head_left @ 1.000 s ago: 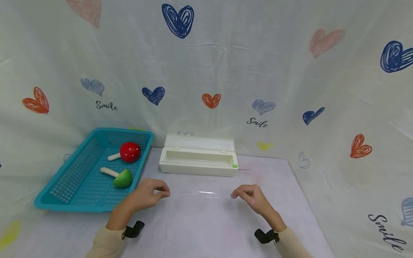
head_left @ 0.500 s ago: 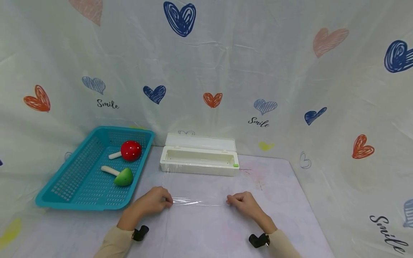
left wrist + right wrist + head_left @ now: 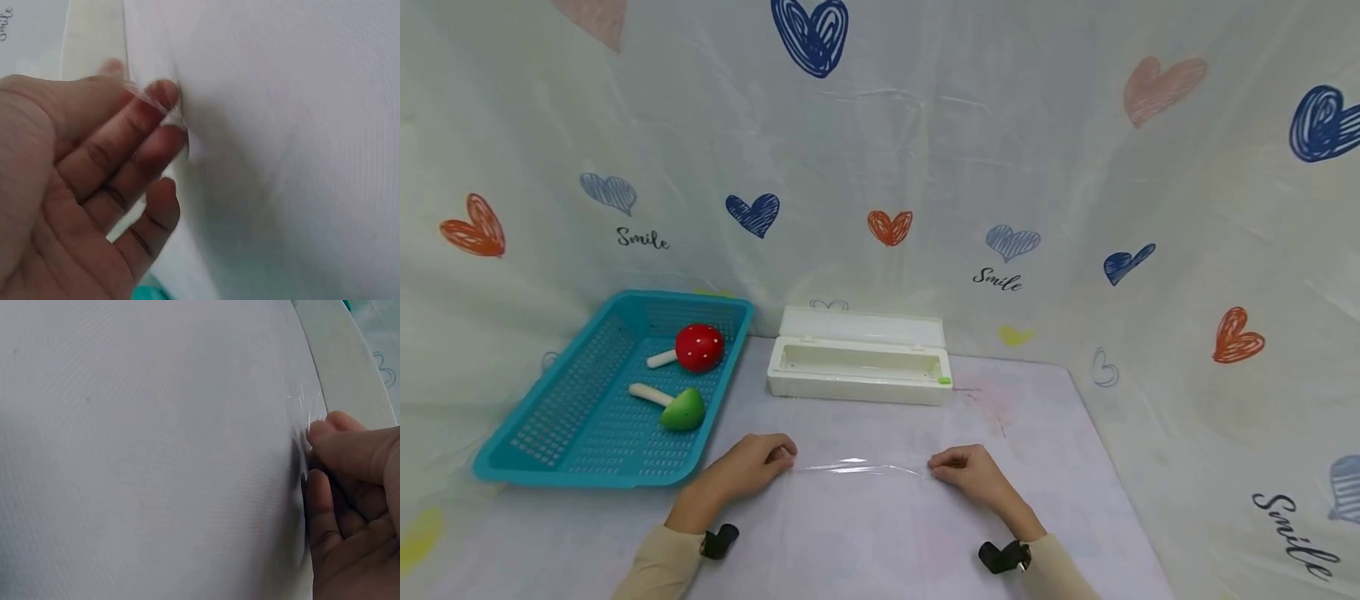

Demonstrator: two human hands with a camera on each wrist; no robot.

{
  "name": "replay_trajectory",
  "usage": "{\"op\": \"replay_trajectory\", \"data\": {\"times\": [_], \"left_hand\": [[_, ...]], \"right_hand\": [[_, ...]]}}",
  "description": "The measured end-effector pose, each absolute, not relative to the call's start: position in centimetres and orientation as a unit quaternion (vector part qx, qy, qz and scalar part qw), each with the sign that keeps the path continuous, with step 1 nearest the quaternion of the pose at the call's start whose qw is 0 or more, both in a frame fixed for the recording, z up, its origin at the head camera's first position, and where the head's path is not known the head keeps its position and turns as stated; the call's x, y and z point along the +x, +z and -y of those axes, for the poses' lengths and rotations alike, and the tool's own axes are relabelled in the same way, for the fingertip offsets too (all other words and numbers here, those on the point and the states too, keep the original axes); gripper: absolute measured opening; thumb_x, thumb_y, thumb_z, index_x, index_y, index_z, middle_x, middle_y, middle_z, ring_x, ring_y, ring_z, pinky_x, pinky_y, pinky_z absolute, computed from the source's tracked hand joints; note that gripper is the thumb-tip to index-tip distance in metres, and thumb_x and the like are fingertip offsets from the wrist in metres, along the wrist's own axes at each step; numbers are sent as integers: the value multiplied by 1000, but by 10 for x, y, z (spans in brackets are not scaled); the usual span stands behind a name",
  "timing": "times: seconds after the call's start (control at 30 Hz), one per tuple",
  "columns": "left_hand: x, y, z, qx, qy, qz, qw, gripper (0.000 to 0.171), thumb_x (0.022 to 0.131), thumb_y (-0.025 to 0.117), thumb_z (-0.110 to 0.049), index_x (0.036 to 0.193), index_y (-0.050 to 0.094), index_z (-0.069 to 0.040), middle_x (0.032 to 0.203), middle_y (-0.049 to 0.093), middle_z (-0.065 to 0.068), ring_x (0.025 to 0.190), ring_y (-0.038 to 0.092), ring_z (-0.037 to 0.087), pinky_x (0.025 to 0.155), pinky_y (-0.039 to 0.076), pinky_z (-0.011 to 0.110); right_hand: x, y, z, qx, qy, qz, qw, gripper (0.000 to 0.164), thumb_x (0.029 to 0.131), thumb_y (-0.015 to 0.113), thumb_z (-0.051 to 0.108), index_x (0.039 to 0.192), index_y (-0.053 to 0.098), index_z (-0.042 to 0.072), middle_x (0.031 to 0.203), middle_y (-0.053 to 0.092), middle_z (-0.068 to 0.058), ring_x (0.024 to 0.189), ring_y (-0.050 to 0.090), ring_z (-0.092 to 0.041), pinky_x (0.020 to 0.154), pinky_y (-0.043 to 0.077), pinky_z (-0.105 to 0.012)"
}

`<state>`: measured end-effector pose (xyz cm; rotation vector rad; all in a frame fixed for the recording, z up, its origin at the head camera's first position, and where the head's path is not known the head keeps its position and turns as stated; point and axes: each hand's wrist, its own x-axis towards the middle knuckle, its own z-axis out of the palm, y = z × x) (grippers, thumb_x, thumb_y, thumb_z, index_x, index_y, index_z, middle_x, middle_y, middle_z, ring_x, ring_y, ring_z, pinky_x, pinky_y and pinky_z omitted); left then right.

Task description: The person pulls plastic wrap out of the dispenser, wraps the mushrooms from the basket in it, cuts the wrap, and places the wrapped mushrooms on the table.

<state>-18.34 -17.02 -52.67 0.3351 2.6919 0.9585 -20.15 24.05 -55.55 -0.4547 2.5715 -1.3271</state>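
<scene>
"What took up the most room?"

"A pale backdrop sheet (image 3: 940,158), printed with red, blue and pink hearts, hung behind a white-clothed desk (image 3: 865,542)."

"And on the desk?"

"A turquoise, rectangular plastic basket (image 3: 565,482) filled the far left corner. To its right, by the middle of the far edge, stood a long white box (image 3: 850,388), lid raised."

"Next in size?"

"Thin, clear, shiny plastic film (image 3: 853,469), in front of the box, well in from the left and right edges. Its full extent was too transparent to tell."

"The fingers?"

"The left hand (image 3: 752,465) pinched one end of the film, thumb closed to the fingertips, other fingers loosely bent. The right hand (image 3: 973,477) pinched the opposite end, also closed."

"And smallest?"

"Two pale-stemmed, mushroom-shaped pieces lay in the basket: a red, white-dotted one (image 3: 699,347) and a green one (image 3: 682,409)."
</scene>
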Motion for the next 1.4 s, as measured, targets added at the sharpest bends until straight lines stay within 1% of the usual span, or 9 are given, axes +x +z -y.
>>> {"op": "replay_trajectory", "data": {"times": [0.17, 0.3, 0.4, 0.53, 0.67, 0.83, 1.07, 1.23, 1.4], "left_hand": [[-182, -526, 167, 123, 307, -934, 132, 7, 88, 78, -4, 87, 76, -11, 82, 67, -6, 78, 57, 12, 76, 57, 34], [-179, -524, 165, 118, 297, -936, 150, 18, 85, 77, 4, 82, 74, -14, 81, 63, -5, 78, 55, 14, 77, 55, 36], [-177, -522, 166, 120, 295, -935, 155, 19, 84, 78, 2, 83, 74, -16, 83, 63, -5, 81, 55, 14, 79, 55, 38], [-174, -522, 168, 146, 296, -933, 145, 10, 84, 83, -8, 87, 78, -17, 84, 67, -8, 82, 57, 12, 77, 55, 33], [-172, -524, 169, 169, 300, -928, 142, 6, 85, 83, -16, 91, 80, -16, 80, 68, -10, 78, 56, 11, 69, 51, 27], [-165, -526, 167, 113, 284, -940, 153, 9, 86, 83, -23, 86, 76, -19, 72, 62, -8, 71, 53, 12, 65, 48, 27], [-156, -518, 170, 44, 228, -959, 161, 24, 88, 81, -26, 75, 65, -14, 66, 57, 0, 65, 52, 15, 61, 46, 30], [-156, -497, 168, 52, 238, -953, 178, 19, 90, 80, -25, 81, 69, -13, 71, 60, -1, 69, 54, 16, 65, 50, 31], [-158, -464, 170, 79, 264, -946, 171, 14, 88, 82, -24, 90, 73, -14, 78, 64, -3, 74, 55, 15, 67, 53, 30]], "right_hand": [[-209, -542, -241, -179, -420, -880, 130, 9, 93, 74, 7, 99, 79, 10, 100, 77, -2, 93, 69, -8, 78, 54, -21], [-219, -530, -233, -178, -422, -884, 92, 8, 92, 73, 5, 99, 78, 6, 96, 77, -5, 85, 67, -6, 72, 53, -21], [-224, -527, -223, -168, -464, -868, 53, 11, 93, 73, 4, 101, 76, -1, 95, 77, -14, 79, 68, -11, 67, 54, -21], [-229, -534, -209, -167, -517, -838, 54, 17, 95, 71, 5, 106, 73, -8, 92, 74, -24, 73, 67, -16, 61, 56, -24], [-229, -548, -201, -153, -501, -847, 93, 16, 95, 72, 10, 106, 74, -2, 85, 73, -13, 69, 64, -8, 61, 55, -23], [-222, -558, -201, -133, -454, -872, 124, 11, 89, 78, 8, 99, 75, 3, 81, 69, 0, 67, 59, -5, 61, 50, -20], [-218, -552, -200, -134, -430, -883, 131, 16, 83, 82, 4, 95, 72, 4, 78, 60, 0, 68, 52, -8, 59, 45, -20], [-214, -546, -197, -125, -407, -893, 144, 20, 81, 85, 4, 94, 70, 5, 78, 56, 1, 70, 51, -10, 59, 43, -21], [-206, -539, -193, -121, -387, -902, 145, 26, 78, 88, 4, 94, 67, 6, 80, 55, -1, 72, 49, -12, 60, 41, -23]]}}
